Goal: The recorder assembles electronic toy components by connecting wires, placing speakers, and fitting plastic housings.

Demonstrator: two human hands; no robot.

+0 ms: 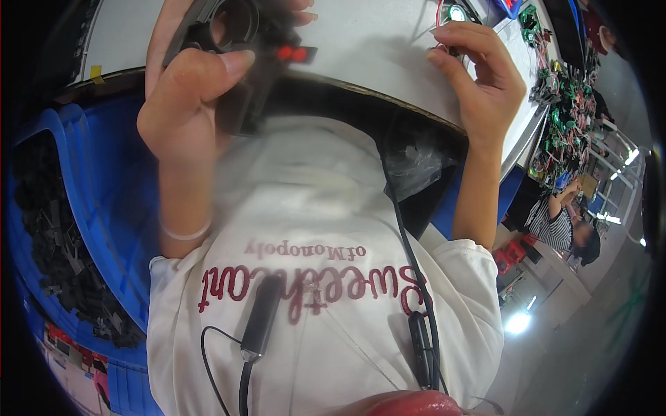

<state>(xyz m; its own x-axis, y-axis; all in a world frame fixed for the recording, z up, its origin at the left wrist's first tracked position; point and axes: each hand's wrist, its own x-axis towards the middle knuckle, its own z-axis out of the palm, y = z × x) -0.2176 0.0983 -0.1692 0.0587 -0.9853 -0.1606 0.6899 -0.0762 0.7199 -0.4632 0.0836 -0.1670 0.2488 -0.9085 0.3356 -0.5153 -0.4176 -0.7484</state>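
My left hand (184, 93) is wrapped round a black plastic housing (263, 83), thumb on its near side and fingertips showing past its far side. A round ring-shaped opening is on the housing, and two red spots sit at its right; motion blurs its outline. Farther right, my right hand (489, 80) is closed in a pinch over the white table (368, 45). Thin red wires (438, 12) run up from its fingertips, beside a small round shiny piece (456, 12) at the top edge. What exactly the fingertips grip is mostly hidden.
At the left stands a blue bin (90, 201) with many black plastic parts (55, 236). Bundles of green, red and black wires (565, 125) lie along the right. A clear plastic bag (416, 166) hangs below the table edge. Another person (558, 225) in stripes is farther right.
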